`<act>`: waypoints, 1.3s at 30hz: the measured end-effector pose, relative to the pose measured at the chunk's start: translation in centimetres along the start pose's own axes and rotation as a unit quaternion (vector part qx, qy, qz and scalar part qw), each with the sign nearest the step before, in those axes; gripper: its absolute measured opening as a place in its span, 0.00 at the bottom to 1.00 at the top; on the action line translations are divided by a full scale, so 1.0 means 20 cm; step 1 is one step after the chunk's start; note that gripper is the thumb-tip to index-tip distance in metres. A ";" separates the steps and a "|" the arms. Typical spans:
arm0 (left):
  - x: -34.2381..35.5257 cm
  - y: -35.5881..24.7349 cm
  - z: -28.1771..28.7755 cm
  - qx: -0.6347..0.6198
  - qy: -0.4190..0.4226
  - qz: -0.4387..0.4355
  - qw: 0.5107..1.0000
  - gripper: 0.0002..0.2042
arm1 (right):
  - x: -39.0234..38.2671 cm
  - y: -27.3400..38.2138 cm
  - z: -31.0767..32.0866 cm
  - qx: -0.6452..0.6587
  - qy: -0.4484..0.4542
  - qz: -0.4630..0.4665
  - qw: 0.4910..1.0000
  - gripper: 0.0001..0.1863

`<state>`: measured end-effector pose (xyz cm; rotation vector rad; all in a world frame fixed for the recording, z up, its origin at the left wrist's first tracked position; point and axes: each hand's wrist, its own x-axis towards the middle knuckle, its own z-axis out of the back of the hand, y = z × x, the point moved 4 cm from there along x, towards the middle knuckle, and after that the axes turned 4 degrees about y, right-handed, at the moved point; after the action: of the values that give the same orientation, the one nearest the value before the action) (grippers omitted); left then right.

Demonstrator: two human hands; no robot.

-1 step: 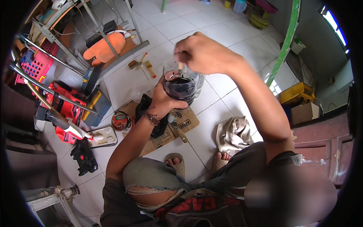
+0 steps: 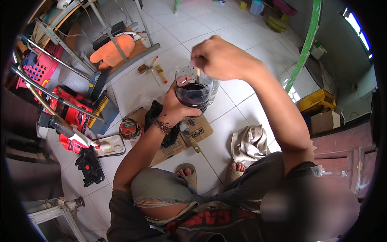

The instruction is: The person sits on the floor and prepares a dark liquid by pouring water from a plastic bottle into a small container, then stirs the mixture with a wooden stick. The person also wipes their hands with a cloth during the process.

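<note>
My left hand [image 2: 177,104] is wrapped round the near left side of a clear plastic container [image 2: 195,96] with dark liquid inside. Dark specks cling to its inner wall. Above the rim, my right hand [image 2: 215,56] is closed on a light-coloured stick [image 2: 198,72] that points down into the container. The stick's lower end is lost in the dark liquid. Behind the container stands a clear bottle [image 2: 216,89], partly hidden. Under and near it are a flattened cardboard piece [image 2: 201,128], a black plastic bag [image 2: 153,111] and a paint scraper or brush with a yellowish handle [image 2: 195,145].
An open tin [image 2: 130,129] stands left of my forearm. Paintbrushes [image 2: 160,74] lie on the tiles beyond. A crumpled cloth [image 2: 249,143] is by my right foot. Red tool cases [image 2: 72,107] and metal tubes crowd the left; a green pole [image 2: 302,56] rises at right.
My right hand has shifted slightly to the right with the stick. My left hand stays on the container.
</note>
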<state>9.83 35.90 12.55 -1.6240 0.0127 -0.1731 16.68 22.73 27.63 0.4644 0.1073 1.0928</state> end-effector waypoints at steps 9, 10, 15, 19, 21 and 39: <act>0.05 0.02 0.02 0.017 0.003 -0.020 1.000 0.48 | 0.00 -0.02 0.06 -0.027 -0.027 -0.016 0.999 0.08; 0.04 0.01 0.02 0.011 0.003 -0.022 1.000 0.48 | -0.03 -0.02 0.05 -0.033 -0.021 -0.021 0.999 0.07; 0.04 0.00 0.02 0.014 0.016 -0.018 1.000 0.48 | -0.07 0.06 0.13 0.142 0.005 -0.068 0.987 0.12; 0.04 -0.01 0.03 0.002 0.013 -0.027 1.000 0.48 | -0.17 0.08 0.26 0.105 -0.121 -0.051 0.986 0.10; 0.04 -0.01 0.03 0.002 0.007 -0.031 1.000 0.48 | -0.22 0.12 0.33 0.106 -0.145 -0.098 0.979 0.11; 0.04 0.04 0.06 0.027 -0.007 -0.012 1.000 0.48 | -0.31 0.23 0.44 0.132 -0.242 -0.066 0.959 0.11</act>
<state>10.80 36.86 11.74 -1.5719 -0.0232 -0.1788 12.67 16.24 36.64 0.9401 -0.1476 0.8113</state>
